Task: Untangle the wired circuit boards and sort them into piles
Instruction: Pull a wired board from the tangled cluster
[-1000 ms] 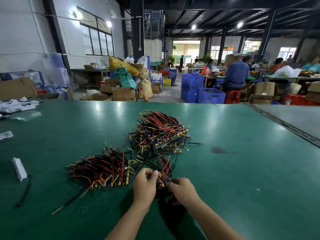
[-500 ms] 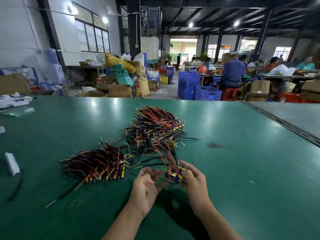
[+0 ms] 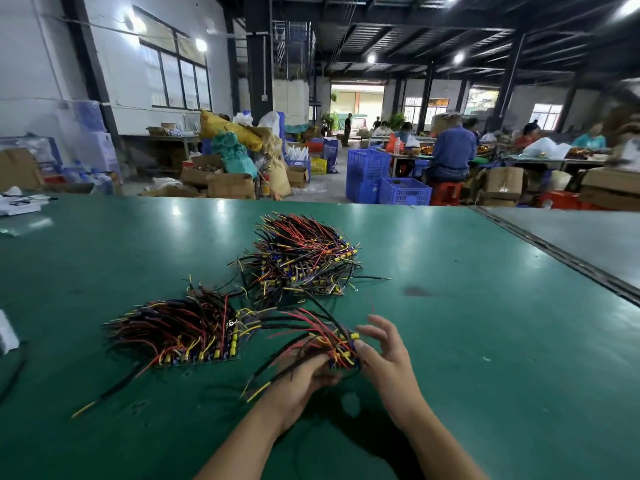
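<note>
My left hand (image 3: pixel 304 375) grips a small circuit board (image 3: pixel 341 355) trailing red and black wires. My right hand (image 3: pixel 384 355), fingers spread, touches it.

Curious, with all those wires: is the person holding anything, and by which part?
A small bundle of wired circuit boards. The left hand grips it underneath, near the boards; the right hand touches the board end, fingers spread.
</note>
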Demonstrator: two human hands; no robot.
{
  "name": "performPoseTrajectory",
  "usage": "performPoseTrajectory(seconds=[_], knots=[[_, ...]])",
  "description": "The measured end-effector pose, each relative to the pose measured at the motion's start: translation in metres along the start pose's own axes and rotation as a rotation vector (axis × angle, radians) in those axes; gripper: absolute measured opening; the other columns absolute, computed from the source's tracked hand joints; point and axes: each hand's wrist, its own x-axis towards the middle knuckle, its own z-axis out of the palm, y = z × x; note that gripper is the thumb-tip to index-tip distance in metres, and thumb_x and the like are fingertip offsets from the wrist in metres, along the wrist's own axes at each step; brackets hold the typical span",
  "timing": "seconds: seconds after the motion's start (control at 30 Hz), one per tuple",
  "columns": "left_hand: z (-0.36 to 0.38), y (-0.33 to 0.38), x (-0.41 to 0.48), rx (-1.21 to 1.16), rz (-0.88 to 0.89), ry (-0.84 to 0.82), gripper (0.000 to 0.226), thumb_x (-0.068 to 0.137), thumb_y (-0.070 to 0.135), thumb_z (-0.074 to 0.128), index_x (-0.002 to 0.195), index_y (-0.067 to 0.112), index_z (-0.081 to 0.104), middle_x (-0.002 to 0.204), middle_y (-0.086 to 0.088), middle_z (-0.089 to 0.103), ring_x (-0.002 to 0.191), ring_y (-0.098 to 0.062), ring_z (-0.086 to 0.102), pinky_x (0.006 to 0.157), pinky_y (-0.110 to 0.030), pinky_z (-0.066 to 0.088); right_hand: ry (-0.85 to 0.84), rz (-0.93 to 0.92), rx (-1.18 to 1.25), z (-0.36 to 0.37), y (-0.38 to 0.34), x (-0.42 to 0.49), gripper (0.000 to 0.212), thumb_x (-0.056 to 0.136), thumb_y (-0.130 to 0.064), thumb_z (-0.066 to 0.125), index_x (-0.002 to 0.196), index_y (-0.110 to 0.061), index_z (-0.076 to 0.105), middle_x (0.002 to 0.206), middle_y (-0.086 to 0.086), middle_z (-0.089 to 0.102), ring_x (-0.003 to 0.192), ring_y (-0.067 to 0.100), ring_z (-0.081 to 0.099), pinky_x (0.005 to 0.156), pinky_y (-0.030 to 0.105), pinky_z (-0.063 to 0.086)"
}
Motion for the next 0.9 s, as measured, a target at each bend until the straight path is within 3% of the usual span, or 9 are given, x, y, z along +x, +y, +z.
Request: performPoseTrajectory(seconds=[0.1,0.23,0.3,0.4,0.47,0.53,0.67,0.73,0.9], knots=[[0.002,-0.002,0.002,-0.063,0.027,0.095,0.021,0.09,-0.001,0.056,0.098,0.008,0.072,0.098,-0.013,0.074,0.076,-0.022,0.07,0.06,-0.026,0.056,0.172,0.011,-0.203,-0.004,-0.004,-0.002,0.05,0.073,-0.036,0.083,0.105,-0.033,0.045,0.108,-0.001,0.053,0.069,0.019,0.063,0.062,0.033,0.052],[0.0,-0.007,-0.004,0.065,0.132,0.024,0.021,0.091,-0.004,0.054,0.099,0.002,0.073,0.106,-0.022,0.071,0.092,-0.031,0.069,0.069,-0.031,0.056,-0.051,0.267,-0.011,0.002,-0.011,-0.004,0.069,0.069,-0.073,0.068,0.104,-0.016,0.051,0.067,0.009,0.055,0.044,0.019,0.046,0.041,0.023,0.031],[-0.005,-0.008,-0.008,0.178,0.257,-0.014,0.019,0.092,-0.003,0.056,0.106,-0.002,0.069,0.114,-0.02,0.068,0.108,-0.032,0.065,0.081,-0.03,0.055,-0.115,0.356,0.0,0.003,-0.012,-0.005,0.067,0.072,-0.075,0.063,0.103,-0.017,0.05,0.063,0.007,0.049,0.041,0.016,0.039,0.043,0.02,0.023],[-0.015,-0.011,-0.008,0.445,0.314,-0.069,0.022,0.097,0.012,0.053,0.106,0.02,0.071,0.118,0.006,0.068,0.119,-0.019,0.059,0.093,-0.017,0.048,-0.142,0.379,0.014,0.005,-0.012,-0.003,0.062,0.074,-0.072,0.062,0.096,-0.015,0.051,0.059,0.004,0.048,0.038,0.014,0.033,0.042,0.017,0.019],[-0.016,-0.011,-0.006,0.431,0.214,-0.082,0.023,0.096,0.028,0.053,0.11,0.023,0.071,0.121,0.002,0.066,0.122,-0.028,0.056,0.103,-0.036,0.046,-0.194,0.341,-0.02,0.008,-0.015,-0.005,0.054,0.08,-0.073,0.055,0.08,-0.019,0.056,0.06,0.007,0.051,0.038,0.014,0.031,0.042,0.016,0.018],[-0.011,-0.01,-0.005,0.298,0.167,-0.039,0.026,0.094,0.029,0.057,0.109,0.014,0.072,0.117,-0.012,0.068,0.112,-0.033,0.062,0.097,-0.048,0.048,-0.201,0.326,-0.064,0.01,-0.017,-0.006,0.054,0.083,-0.071,0.051,0.073,-0.019,0.058,0.062,0.011,0.059,0.04,0.015,0.031,0.042,0.016,0.017],[0.001,-0.008,0.001,0.017,0.044,0.008,0.026,0.094,0.003,0.048,0.092,0.006,0.073,0.089,-0.014,0.073,0.071,-0.022,0.07,0.061,-0.028,0.055,-0.15,0.395,0.076,0.016,-0.018,-0.008,0.044,0.078,-0.06,0.059,0.071,-0.016,0.066,0.059,0.008,0.054,0.037,0.011,0.034,0.038,0.013,0.017],[0.006,-0.003,0.0,-0.065,0.029,0.017,0.015,0.087,0.006,0.054,0.097,0.003,0.066,0.083,-0.016,0.071,0.062,-0.022,0.067,0.059,-0.029,0.054,-0.113,0.412,0.209,0.02,-0.015,-0.011,0.039,0.079,-0.052,0.061,0.074,-0.014,0.069,0.058,0.006,0.058,0.036,0.01,0.041,0.035,0.014,0.026],[0.008,0.002,-0.001,-0.145,0.054,-0.01,0.024,0.083,0.019,0.06,0.09,-0.002,0.067,0.078,-0.021,0.067,0.054,-0.023,0.06,0.052,-0.028,0.052,-0.127,0.399,0.337,0.021,-0.012,-0.013,0.036,0.076,-0.041,0.066,0.088,-0.008,0.072,0.075,0.011,0.066,0.045,0.014,0.054,0.043,0.021,0.045]])
